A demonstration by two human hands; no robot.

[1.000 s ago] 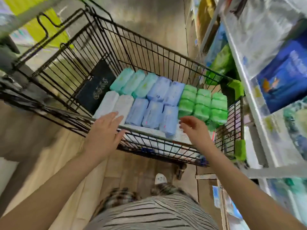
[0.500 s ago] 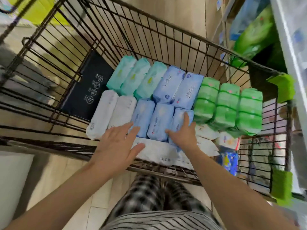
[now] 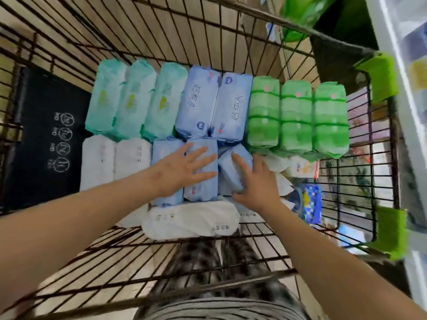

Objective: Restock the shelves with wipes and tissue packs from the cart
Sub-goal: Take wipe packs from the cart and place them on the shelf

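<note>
Leaning over the wire cart (image 3: 231,42), we reach for the near row of blue packs, midway between its left and right walls. Our left hand (image 3: 182,172) lies flat on the middle blue pack (image 3: 201,189), its fingers (image 3: 198,155) spread apart and straight, pressing rather than gripping. Just to the right, our right hand (image 3: 258,183) wraps the tilted blue pack (image 3: 227,172), fingers (image 3: 240,161) over its top and right side, thumb curled at its near end. That pack sits askew against its neighbours, one edge raised.

These packs look soft, light and film-wrapped, so we judge them likely to squash and slide. The surest hold would be across the short width, thumb on one long side and fingers on the other, not by the crimped ends.

Green packs (image 3: 297,114) stand at the far right, a white pack (image 3: 189,220) lies nearest us, and the shelves (image 3: 392,31) rise at the right.
</note>
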